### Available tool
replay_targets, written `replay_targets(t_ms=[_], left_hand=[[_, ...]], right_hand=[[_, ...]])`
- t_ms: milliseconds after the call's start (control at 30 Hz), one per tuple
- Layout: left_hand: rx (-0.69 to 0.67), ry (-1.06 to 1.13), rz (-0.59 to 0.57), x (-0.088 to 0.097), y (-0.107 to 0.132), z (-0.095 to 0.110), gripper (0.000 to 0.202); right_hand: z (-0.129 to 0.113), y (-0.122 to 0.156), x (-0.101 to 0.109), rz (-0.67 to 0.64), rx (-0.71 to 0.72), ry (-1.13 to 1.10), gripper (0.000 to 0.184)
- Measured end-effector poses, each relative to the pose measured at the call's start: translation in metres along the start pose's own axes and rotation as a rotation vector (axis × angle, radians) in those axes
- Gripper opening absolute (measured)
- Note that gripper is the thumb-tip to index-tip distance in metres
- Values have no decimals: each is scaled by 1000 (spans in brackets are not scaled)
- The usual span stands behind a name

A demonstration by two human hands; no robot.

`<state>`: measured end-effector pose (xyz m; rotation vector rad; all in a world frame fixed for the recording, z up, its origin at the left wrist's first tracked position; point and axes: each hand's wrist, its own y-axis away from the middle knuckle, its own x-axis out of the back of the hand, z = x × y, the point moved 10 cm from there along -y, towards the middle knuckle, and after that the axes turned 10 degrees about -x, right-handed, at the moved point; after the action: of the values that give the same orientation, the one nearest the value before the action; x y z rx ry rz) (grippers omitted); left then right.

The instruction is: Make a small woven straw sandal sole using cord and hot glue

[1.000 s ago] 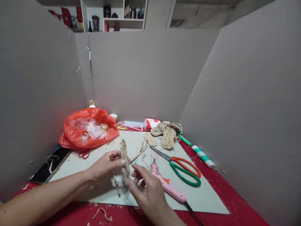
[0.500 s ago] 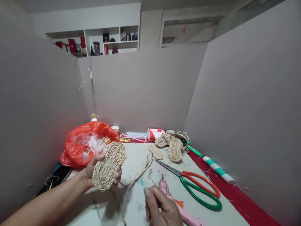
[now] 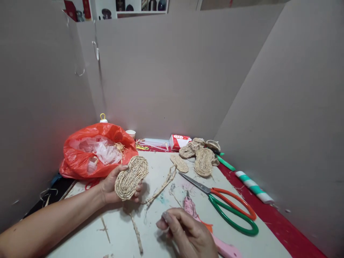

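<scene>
My left hand (image 3: 109, 188) is closed around a coiled straw sole (image 3: 131, 177), held tilted above the board with its ridged face toward me. A braided straw cord (image 3: 162, 186) lies just right of it. Below the sole, another length of straw cord (image 3: 137, 234) runs toward me; where its upper end goes is hidden. My right hand (image 3: 189, 231) is closed in a pinch, thumb against forefinger; anything between the fingertips is too small to make out. Beside it lies a pink glue gun (image 3: 190, 208), partly covered by that hand.
Scissors (image 3: 233, 209) with orange and green handles lie at right, blades slightly apart. Several straw soles (image 3: 203, 162) are piled behind them near a tissue packet (image 3: 178, 142). A red plastic bag (image 3: 72, 157) stands back left. Grey partitions (image 3: 161, 79) enclose the table.
The view has tipped downward. My left hand still holds the sole, now a little farther right in the picture. My right hand stays pinched near the glue gun, its fingertips slightly farther left.
</scene>
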<state>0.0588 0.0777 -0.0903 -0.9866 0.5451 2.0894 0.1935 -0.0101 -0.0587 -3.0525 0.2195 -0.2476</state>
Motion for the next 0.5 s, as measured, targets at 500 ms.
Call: replay_targets(t_ms=[500], left_hand=[[-152,-31,215,-24,20,-9,44]], right_hand=[[-18,2,-4,-31,178,4,52]])
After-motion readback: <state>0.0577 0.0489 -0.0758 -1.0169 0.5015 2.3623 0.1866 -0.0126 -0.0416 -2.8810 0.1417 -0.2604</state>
